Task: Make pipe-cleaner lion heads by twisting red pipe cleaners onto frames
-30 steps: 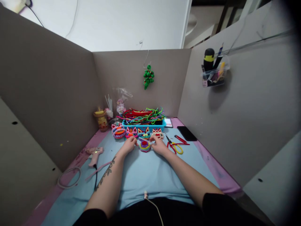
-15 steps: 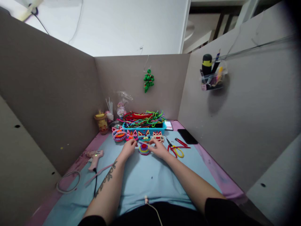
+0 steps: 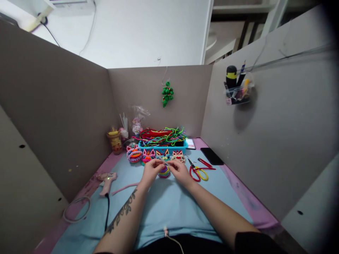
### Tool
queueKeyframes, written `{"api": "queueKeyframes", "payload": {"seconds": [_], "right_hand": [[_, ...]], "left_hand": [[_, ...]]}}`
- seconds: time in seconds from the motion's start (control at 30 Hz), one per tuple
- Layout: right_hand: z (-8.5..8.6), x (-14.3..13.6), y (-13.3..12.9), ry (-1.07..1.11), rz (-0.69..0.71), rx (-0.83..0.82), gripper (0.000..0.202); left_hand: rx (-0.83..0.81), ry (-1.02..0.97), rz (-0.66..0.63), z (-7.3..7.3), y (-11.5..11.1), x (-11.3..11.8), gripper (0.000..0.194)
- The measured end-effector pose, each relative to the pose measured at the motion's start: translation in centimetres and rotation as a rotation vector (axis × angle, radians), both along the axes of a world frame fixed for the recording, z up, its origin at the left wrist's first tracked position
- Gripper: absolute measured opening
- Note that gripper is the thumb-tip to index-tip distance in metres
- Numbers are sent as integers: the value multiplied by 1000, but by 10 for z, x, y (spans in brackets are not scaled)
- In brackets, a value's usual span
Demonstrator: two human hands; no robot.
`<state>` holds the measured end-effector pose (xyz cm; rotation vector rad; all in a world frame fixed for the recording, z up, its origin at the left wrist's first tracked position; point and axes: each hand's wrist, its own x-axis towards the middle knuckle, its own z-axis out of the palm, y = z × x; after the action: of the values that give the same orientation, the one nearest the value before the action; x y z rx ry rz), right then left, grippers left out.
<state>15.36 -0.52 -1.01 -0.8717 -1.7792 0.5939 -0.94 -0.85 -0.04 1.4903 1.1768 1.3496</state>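
Observation:
My left hand (image 3: 153, 169) and my right hand (image 3: 179, 170) are close together over the middle of the blue cloth. Both sets of fingers are pinched around a thin, pale lilac strip (image 3: 165, 162) that runs between them. Just under the fingertips stands a small rounded piece in rainbow bands (image 3: 164, 172), its top partly hidden by my hands. Behind them is a row of fuzzy animal heads: a pink and purple one (image 3: 134, 154), a pink one (image 3: 148, 155), a teal one (image 3: 162, 154) and a cream one (image 3: 178, 156).
A turquoise basket (image 3: 162, 145) of fuzzy stems stands behind. Scissors (image 3: 197, 172), a red cutter (image 3: 205, 162) and a phone (image 3: 211, 156) lie right. A pink glue gun (image 3: 108, 183), its cord and a pink stem (image 3: 125, 188) lie left.
My hands have come closer together over the rainbow piece, and my right hand now pinches the strip too. The pink stem by my left forearm has shifted. The view has tilted slightly up.

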Motion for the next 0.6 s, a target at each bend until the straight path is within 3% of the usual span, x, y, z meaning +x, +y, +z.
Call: {"api": "queueKeyframes", "payload": {"seconds": [0.27, 0.43, 0.5, 0.6], "right_hand": [[0, -1, -3, 52, -11, -50, 13], [-4, -1, -3, 22, 50, -80, 30], [-4, 7, 1, -3, -52, 50, 44], [0, 24, 7, 78, -414, 304, 65]], "left_hand": [[19, -22, -59, 0, -3, 5, 23], [58, -8, -82, -2, -5, 8, 26], [67, 15, -85, -2, -7, 10, 26], [56, 38, -62, 0, -11, 13, 28]]}}
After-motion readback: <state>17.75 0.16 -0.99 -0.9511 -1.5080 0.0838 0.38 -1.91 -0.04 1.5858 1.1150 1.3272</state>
